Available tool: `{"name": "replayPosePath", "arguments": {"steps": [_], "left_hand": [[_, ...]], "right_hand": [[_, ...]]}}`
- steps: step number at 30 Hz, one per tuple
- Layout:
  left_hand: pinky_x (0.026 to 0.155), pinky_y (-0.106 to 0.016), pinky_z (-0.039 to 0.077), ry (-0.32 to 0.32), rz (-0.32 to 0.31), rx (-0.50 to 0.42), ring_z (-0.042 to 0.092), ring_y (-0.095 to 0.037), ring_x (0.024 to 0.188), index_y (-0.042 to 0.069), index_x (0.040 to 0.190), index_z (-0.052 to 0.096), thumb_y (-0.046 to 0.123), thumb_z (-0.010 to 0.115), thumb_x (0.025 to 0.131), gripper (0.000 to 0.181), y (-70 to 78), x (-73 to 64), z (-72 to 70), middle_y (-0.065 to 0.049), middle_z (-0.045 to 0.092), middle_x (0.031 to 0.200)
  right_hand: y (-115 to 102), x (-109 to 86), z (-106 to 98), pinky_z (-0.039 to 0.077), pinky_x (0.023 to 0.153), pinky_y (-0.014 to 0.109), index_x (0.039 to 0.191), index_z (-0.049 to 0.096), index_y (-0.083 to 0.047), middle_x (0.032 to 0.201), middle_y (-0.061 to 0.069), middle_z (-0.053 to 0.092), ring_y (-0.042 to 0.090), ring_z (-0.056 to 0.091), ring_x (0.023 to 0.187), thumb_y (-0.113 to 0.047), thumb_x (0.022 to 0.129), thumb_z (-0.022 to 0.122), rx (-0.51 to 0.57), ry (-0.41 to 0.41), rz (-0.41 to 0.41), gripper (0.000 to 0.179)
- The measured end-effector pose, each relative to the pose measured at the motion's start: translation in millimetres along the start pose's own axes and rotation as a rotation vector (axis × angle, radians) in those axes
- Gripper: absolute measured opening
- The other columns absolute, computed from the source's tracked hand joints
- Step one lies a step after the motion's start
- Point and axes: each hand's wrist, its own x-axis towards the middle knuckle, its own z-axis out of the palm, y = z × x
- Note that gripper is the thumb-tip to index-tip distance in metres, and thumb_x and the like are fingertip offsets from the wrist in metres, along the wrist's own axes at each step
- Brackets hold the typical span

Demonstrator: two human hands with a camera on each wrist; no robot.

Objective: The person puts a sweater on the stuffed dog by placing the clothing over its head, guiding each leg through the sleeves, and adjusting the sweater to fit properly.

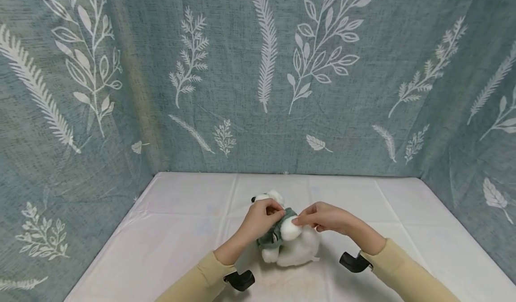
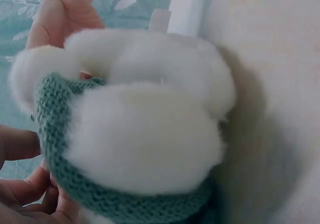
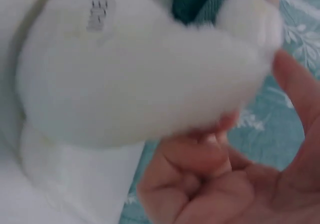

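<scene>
A white plush toy animal [image 1: 300, 250] with a black nose wears a green knitted sweater [image 1: 267, 239] and sits tilted on the table. My left hand [image 1: 258, 221] pinches the sweater near the toy's neck; in the left wrist view its fingers [image 2: 17, 144] are at the knit's edge. My right hand [image 1: 328, 217] pinches a white paw of the toy between thumb and fingers, and the right wrist view has the curled fingers [image 3: 195, 169] under the white fur [image 3: 125, 84]. Dark printed marks show on that fur. The toy's face is mostly hidden.
The table [image 1: 193, 212] has a creased white cover. Patterned blue-green curtains [image 1: 234, 78] hang behind it and at both sides. A black wrist mount [image 1: 242, 280] sits below my left hand, another [image 1: 354, 262] below my right.
</scene>
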Motion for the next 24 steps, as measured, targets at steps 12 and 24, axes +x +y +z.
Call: {"name": "replayPosePath", "arguments": {"steps": [12,24], "left_hand": [[0.055,-0.019,0.043,0.263,0.218,0.274,0.049,-0.007,0.062,0.009,0.081,0.064,0.009,0.067,0.088,0.007,-11.5,3.2,9.0,0.000,0.056,0.073],[0.053,-0.020,0.046,0.375,0.265,0.777,0.049,-0.014,0.064,0.007,0.076,0.059,0.010,0.070,0.085,0.014,-17.0,-3.4,4.7,-0.003,0.049,0.071]], "right_hand": [[-3,1.5,14,0.024,0.047,0.020,0.081,0.070,-0.008,0.053,-0.010,0.033,0.006,0.019,0.047,-0.020,0.077,0.071,0.011,0.116,0.053,0.013],[-1,4.1,14,0.024,0.048,0.021,0.079,0.071,-0.009,0.054,-0.008,0.035,0.008,0.018,0.049,-0.019,0.076,0.071,0.053,0.120,0.061,0.011]]}}
